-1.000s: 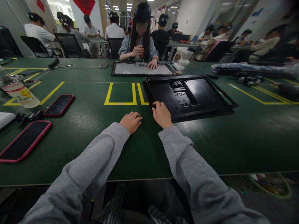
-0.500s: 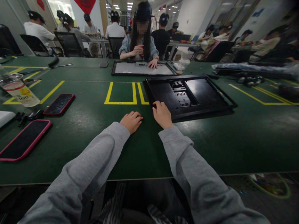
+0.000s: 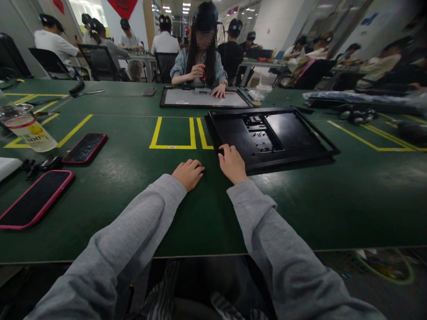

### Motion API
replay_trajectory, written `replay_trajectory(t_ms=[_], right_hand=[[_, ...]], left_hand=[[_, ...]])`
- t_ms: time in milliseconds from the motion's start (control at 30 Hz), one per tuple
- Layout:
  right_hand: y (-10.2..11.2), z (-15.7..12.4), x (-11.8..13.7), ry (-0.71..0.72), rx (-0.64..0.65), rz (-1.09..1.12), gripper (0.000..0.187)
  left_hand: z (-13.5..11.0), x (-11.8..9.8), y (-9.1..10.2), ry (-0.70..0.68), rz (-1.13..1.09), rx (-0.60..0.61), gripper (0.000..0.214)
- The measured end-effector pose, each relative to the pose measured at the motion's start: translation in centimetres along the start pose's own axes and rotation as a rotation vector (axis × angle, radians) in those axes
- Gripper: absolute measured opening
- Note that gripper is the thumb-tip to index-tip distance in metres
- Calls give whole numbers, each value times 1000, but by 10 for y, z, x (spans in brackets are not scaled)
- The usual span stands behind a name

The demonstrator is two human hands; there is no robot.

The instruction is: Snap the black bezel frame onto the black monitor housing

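My left hand (image 3: 189, 174) rests palm down on the green table (image 3: 160, 234), its fingers loosely bent and nothing under them that I can see. To its right, my right hand (image 3: 232, 162) lies at the near left corner of a black plastic panel (image 3: 229, 133), fingers spread a little and touching its edge. The panel looks like a monitor's back cover with a frame around it and a recessed section in the middle. It lies flat on the table. Grey sleeves cover both my forearms.
Two phones with pink-red edges, one nearer (image 3: 35, 199) and one farther (image 3: 85, 148), lie left beside a labelled drink cup (image 3: 31, 131). Across the table, a person holds an orange-handled screwdriver (image 3: 203, 72) over a grey panel (image 3: 196, 96). Plastic-wrapped parts (image 3: 361, 101) lie far right.
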State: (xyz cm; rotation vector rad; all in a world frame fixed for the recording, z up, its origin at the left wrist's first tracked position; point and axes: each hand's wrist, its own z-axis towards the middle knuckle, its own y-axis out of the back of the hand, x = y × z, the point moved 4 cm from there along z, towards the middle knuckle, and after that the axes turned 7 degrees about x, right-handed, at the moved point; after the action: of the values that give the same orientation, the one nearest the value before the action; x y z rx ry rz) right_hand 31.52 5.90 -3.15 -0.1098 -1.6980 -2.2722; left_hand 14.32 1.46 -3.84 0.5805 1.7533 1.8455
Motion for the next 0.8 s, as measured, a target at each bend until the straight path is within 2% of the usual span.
replay_trajectory(t_ms=[800], right_hand=[[-2, 0, -1, 9, -22, -9, 28]], left_hand=[[0, -1, -1, 8, 16, 7, 41]])
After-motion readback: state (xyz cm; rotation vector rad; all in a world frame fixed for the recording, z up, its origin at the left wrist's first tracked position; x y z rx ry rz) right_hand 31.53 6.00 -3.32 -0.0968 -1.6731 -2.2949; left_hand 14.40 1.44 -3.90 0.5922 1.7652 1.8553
